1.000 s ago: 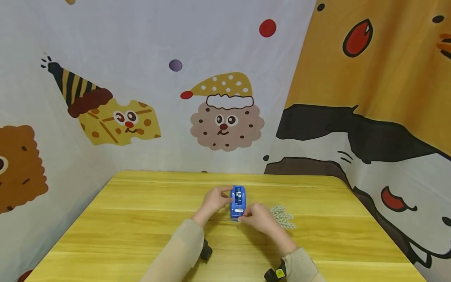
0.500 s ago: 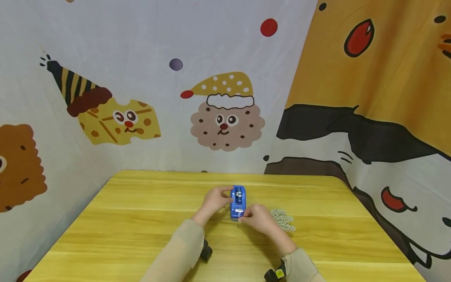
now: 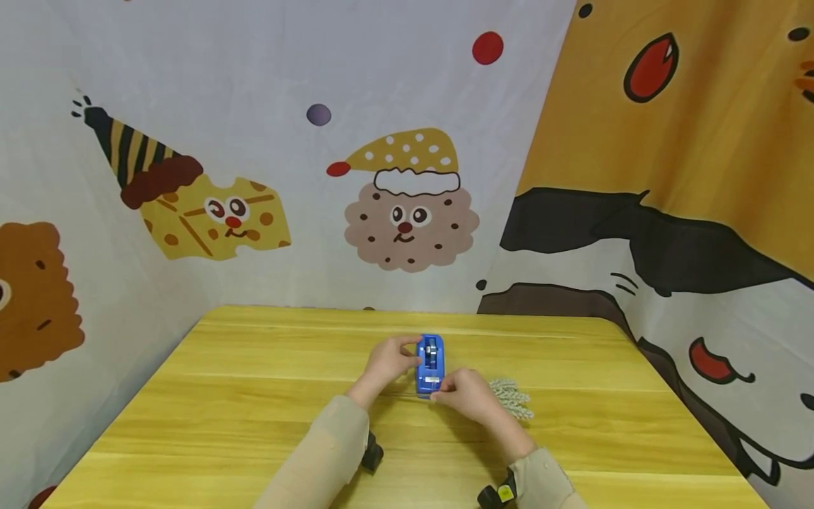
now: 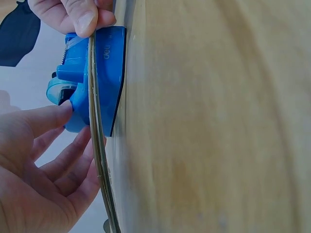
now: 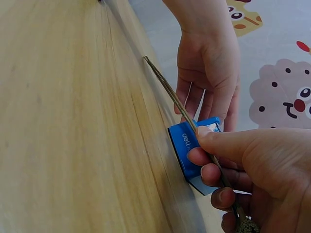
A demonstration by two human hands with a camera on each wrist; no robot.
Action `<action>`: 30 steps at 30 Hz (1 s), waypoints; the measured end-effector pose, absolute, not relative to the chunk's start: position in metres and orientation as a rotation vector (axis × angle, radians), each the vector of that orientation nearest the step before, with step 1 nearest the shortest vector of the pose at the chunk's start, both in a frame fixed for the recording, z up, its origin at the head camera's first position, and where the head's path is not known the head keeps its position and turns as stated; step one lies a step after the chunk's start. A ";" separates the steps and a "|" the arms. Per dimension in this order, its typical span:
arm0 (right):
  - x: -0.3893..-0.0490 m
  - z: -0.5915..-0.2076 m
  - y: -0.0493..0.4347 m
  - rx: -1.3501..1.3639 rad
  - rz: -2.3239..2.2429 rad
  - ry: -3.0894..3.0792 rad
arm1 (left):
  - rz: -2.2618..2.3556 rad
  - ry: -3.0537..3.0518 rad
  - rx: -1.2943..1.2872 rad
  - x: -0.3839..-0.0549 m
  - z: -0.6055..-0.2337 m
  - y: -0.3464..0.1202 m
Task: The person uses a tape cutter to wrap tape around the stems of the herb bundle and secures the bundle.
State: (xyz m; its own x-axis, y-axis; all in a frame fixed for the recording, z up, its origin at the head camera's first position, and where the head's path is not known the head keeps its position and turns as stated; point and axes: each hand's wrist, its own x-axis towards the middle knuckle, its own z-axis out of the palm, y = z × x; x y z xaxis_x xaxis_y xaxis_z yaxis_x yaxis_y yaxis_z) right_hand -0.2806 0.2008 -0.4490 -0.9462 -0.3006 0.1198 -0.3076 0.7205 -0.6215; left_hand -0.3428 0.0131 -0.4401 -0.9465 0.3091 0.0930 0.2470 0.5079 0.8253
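A blue tape dispenser (image 3: 430, 382) stands on the table with its roll toward the back. My left hand (image 3: 388, 359) holds it from the left, and in the left wrist view the thumb touches it beside the tape roll (image 4: 60, 90). At the dispenser's near end, my right hand (image 3: 469, 393) pinches a thin bundle of dry stems (image 5: 167, 87) between thumb and fingers. The stems cross in front of the dispenser and stick out to the left. Their pale green wheat-like ears (image 3: 511, 399) show to the right, partly behind my right hand.
The wooden table (image 3: 254, 424) reaches back to a cloth wall (image 3: 267, 127) printed with cartoon food. A black wrist camera (image 3: 372, 452) sits below my left sleeve, and another wrist camera (image 3: 490, 497) is at my right cuff.
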 end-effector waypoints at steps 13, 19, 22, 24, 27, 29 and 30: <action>-0.280 -0.449 0.200 0.530 1.037 -2.893 | 1.427 2.688 0.508 -0.344 -0.440 0.012; -0.281 -0.451 0.200 0.540 1.022 -2.873 | 1.425 2.682 0.501 -0.343 -0.440 0.011; -0.281 -0.455 0.200 0.581 1.019 -2.877 | 1.419 2.690 0.508 -0.343 -0.440 0.011; -0.281 -0.457 0.200 0.609 1.031 -2.884 | 1.416 2.698 0.503 -0.342 -0.440 0.011; -0.281 -0.460 0.201 0.630 1.056 -2.898 | 1.419 2.693 0.486 -0.342 -0.440 0.011; -0.280 -0.460 0.201 0.626 1.061 -2.892 | 1.418 2.689 0.479 -0.343 -0.440 0.012; -0.280 -0.460 0.202 0.625 1.064 -2.890 | 1.421 2.684 0.486 -0.343 -0.440 0.013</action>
State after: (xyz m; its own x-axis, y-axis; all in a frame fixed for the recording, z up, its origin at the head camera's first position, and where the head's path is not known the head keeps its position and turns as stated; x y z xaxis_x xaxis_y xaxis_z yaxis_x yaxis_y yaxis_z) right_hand -0.2798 0.2018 -0.4599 -0.9209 -0.3659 0.1342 -0.3655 0.6916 -0.6230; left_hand -0.3429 0.0126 -0.4399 -0.9480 0.3059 0.0880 0.2448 0.5237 0.8160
